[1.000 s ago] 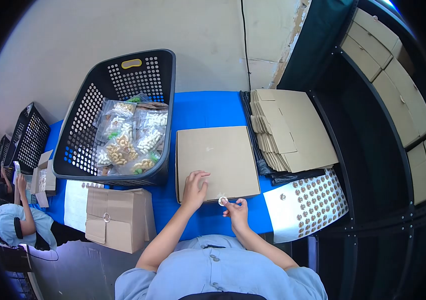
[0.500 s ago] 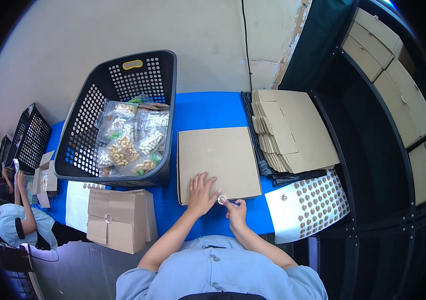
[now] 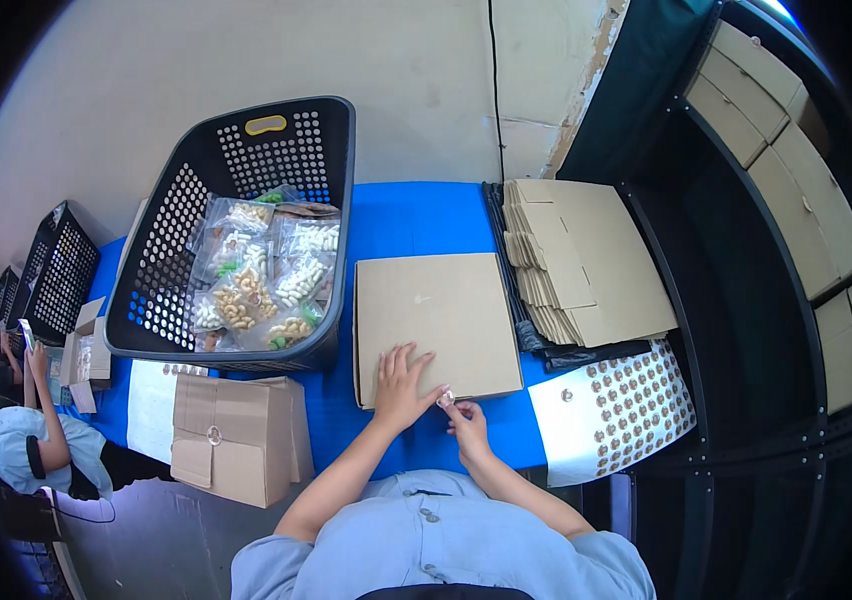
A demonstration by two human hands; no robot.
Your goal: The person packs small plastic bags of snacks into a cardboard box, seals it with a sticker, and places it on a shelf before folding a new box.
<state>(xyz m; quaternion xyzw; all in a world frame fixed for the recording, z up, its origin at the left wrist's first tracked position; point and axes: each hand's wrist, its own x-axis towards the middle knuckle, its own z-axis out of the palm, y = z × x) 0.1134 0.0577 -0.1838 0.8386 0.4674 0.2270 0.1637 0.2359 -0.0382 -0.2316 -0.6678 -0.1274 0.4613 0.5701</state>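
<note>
A closed cardboard box (image 3: 431, 310) lies in front of me on the blue-covered table. My left hand (image 3: 405, 391) rests flat on its lid near the front edge, fingers spread, with the thumb reaching toward a small round sticker (image 3: 445, 398). Between thumb and finger, my right hand (image 3: 468, 428) pinches that sticker at the box's front edge. To the right, a white sheet (image 3: 571, 450) carries rows of similar round stickers.
A black basket (image 3: 344, 200) of bagged pieces stands at left, behind another cardboard box (image 3: 236, 440) with a round sticker. Flattened cardboard boxes (image 3: 626, 260) are stacked at right, beside a dark shelf (image 3: 726, 270) holding boxes. Another person (image 3: 41, 450) works at far left.
My right hand has shifted slightly, its fingers now gathered closer around the sticker at the box's edge. My left hand stays on the lid.
</note>
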